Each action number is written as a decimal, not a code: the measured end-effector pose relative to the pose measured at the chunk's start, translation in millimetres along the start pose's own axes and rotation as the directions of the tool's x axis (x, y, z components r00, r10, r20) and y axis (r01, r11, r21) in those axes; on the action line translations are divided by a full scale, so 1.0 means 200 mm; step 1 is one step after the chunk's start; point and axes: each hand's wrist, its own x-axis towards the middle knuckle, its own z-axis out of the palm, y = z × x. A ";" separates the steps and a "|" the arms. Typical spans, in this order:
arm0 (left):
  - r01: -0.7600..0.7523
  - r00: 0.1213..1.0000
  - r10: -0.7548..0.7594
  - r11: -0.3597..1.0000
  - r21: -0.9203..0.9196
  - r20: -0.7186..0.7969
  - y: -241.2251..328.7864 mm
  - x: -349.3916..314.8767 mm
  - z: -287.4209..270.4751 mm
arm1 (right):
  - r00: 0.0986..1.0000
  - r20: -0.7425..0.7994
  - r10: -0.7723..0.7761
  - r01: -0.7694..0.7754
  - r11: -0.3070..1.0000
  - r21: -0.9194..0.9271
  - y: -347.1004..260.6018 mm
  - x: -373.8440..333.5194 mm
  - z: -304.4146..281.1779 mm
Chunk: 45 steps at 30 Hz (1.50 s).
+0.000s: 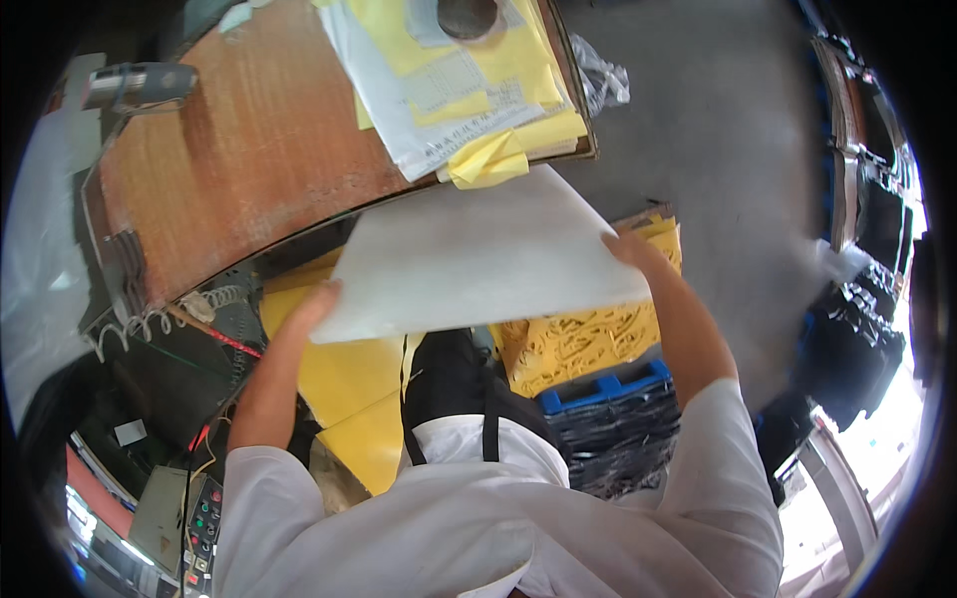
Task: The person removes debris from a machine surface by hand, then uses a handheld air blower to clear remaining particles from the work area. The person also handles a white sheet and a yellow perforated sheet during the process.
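Observation:
A large flat white sheet point(478, 259) spans the space in front of my body, just off the near edge of the wooden table point(219, 159). My left hand point(321, 299) grips its left edge near the lower corner. On the opposite side, my right hand point(626, 247) is closed on the right edge. Both thumbs lie along the sheet's sides; the fingers beneath are mostly hidden. The sheet's far edge reaches close to a folded yellow paper point(488, 159) at the table's corner. Yellow sheets point(349, 409) and a yellow piece with cut-out shapes point(578, 349) show below it.
White and yellow papers point(439, 90) lie on the table under a dark round object point(467, 16). A grey cylindrical tool point(145, 86) sits at the left edge, above a coiled hose point(140, 324). Lower right stands a blue pallet point(608, 387) by stacked black material point(618, 439).

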 end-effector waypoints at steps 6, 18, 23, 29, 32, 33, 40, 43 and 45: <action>0.095 0.995 -0.095 0.995 0.026 0.010 -0.30 0.13 -0.21 | 0.981 0.187 -0.039 0.062 0.991 -0.119 -0.50 0.21 -0.15; -0.074 0.996 -0.063 -0.208 -0.975 -0.062 -0.37 -0.19 -0.26 | 0.936 0.114 -0.333 -0.236 -0.352 0.906 -0.27 0.00 -0.07; 0.111 0.993 0.026 0.075 -0.991 0.114 -0.04 -0.26 -0.09 | 0.941 -0.228 -0.249 -0.017 -0.710 0.704 -0.47 -0.23 0.06; -0.025 0.999 -0.012 0.355 -0.934 -0.031 0.54 -0.33 -0.01 | 0.938 -0.177 -0.296 0.028 -0.447 0.894 -0.62 -0.48 0.07; 0.016 0.986 -0.158 0.368 -0.930 -0.046 0.63 -0.30 -0.08 | 0.949 -0.161 -0.270 0.090 -0.257 0.962 -0.55 -0.56 0.07; -0.120 0.975 -0.081 0.596 -0.794 -0.209 0.65 -0.30 -0.09 | 0.956 -0.139 -0.258 0.079 -0.230 0.970 -0.50 -0.57 0.09; -0.297 0.292 0.690 0.724 0.622 -0.663 0.73 -0.48 -0.19 | 0.997 0.032 -0.077 -0.037 -0.064 0.997 0.06 -0.40 0.67; -0.207 0.414 0.649 0.750 0.628 -0.638 0.69 -0.47 -0.30 | 0.952 -0.051 -0.300 0.235 0.617 0.751 0.30 -0.38 1.05; -0.252 0.410 0.665 0.741 0.623 -0.624 0.62 -0.45 -0.34 | 0.962 0.028 -0.271 0.188 0.733 0.653 0.40 -0.43 1.23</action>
